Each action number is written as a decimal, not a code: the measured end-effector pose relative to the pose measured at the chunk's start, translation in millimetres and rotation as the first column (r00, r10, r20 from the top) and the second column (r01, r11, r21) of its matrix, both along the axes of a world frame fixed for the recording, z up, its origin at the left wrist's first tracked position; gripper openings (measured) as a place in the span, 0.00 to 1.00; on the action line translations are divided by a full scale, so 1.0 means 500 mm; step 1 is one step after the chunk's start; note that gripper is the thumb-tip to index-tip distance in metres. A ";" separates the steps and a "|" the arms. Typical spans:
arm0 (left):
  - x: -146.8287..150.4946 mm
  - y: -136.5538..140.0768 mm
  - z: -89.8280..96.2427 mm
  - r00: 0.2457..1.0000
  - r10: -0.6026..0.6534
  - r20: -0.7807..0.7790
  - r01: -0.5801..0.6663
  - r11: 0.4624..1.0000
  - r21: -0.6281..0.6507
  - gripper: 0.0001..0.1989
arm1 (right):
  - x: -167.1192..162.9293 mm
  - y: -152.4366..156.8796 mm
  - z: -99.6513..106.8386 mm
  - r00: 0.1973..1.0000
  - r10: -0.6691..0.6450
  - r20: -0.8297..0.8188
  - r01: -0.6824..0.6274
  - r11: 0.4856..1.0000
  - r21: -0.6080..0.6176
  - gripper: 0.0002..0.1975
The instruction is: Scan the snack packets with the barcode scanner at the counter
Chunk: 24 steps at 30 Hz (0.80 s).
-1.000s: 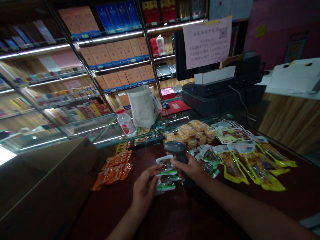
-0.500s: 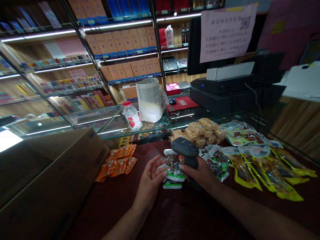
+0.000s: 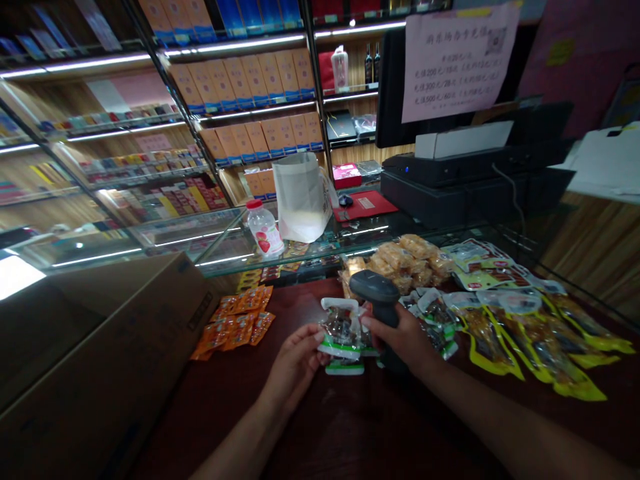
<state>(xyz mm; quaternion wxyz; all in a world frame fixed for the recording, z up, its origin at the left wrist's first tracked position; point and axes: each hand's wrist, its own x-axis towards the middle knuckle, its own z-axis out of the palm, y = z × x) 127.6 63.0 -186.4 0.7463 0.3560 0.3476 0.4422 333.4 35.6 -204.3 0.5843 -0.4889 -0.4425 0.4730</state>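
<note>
My left hand [image 3: 300, 353] pinches the lower left corner of a clear snack packet [image 3: 341, 327] with a green stripe and dark contents. Another green-striped packet [image 3: 345, 368] shows beneath it on the dark red surface. My right hand [image 3: 405, 337] is wrapped round the handle of a dark barcode scanner [image 3: 374, 288], whose head points left over the held packet. The scanner's trigger side is hidden by my fingers. More green-striped packets [image 3: 440, 327] lie just right of my right hand, with a heap of wrapped tan snacks [image 3: 405, 260] behind the scanner.
A cardboard box [image 3: 165, 313] stands at left, beside orange sachets [image 3: 240, 317]. Yellow-edged packets [image 3: 530, 340] lie at right. Behind, a glass counter [image 3: 225, 248] holds a strawberry-labelled bottle [image 3: 267, 233], a white bag [image 3: 303, 200] and a black cash-register unit [image 3: 440, 193].
My left hand has closed from a loose, spread pose onto the packet's corner, and the packet now sits slightly raised. The scanner in my right hand has shifted slightly right.
</note>
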 end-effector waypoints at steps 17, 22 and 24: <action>0.013 -0.025 -0.008 0.965 -0.256 0.059 0.254 0.967 0.037 0.28 | 0.001 0.004 -0.005 0.991 -0.025 -0.130 0.018 0.998 -0.057 0.21; 0.012 -0.026 -0.019 0.949 -0.314 -0.029 0.314 0.949 0.024 0.27 | 0.003 0.004 -0.003 0.988 -0.058 -0.141 0.049 0.997 -0.067 0.20; 0.010 -0.021 -0.018 0.957 -0.285 -0.059 0.288 0.957 0.036 0.24 | 0.002 0.005 -0.005 0.987 -0.068 -0.148 0.058 0.996 -0.075 0.21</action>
